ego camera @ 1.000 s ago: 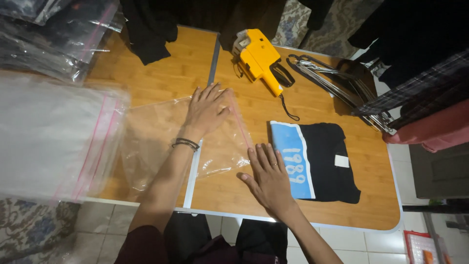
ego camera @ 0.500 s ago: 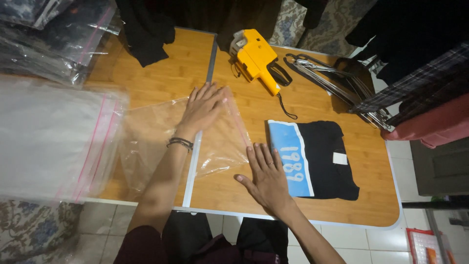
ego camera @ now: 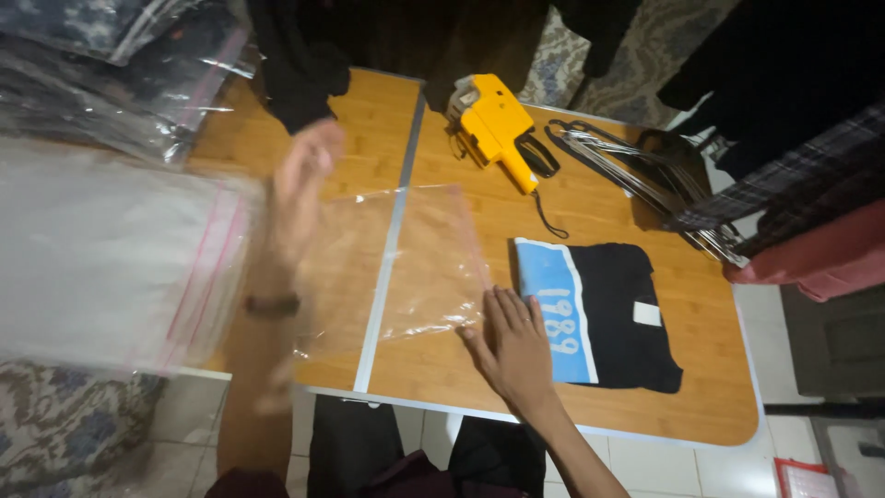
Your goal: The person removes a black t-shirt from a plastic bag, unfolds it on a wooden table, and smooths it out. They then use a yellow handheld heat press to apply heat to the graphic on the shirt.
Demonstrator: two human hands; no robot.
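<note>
**Pressing a clear bag flat on the wooden table**

Resting nearest, the right hand (ego camera: 512, 346) lies open, fingers spread, on the bottom corner of the clear plastic bag (ego camera: 406, 263). Just beside it sits a folded black and blue shirt (ego camera: 599, 314). The left hand (ego camera: 300, 189) is blurry, open and lifted over the bag's left side. Farther back lies a yellow tag gun (ego camera: 493, 124).

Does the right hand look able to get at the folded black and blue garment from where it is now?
Probably yes. The right hand lies flat on the table at the corner of the clear plastic bag, right beside the folded garment. Nothing stands between them, and the garment's top is uncovered.
</note>
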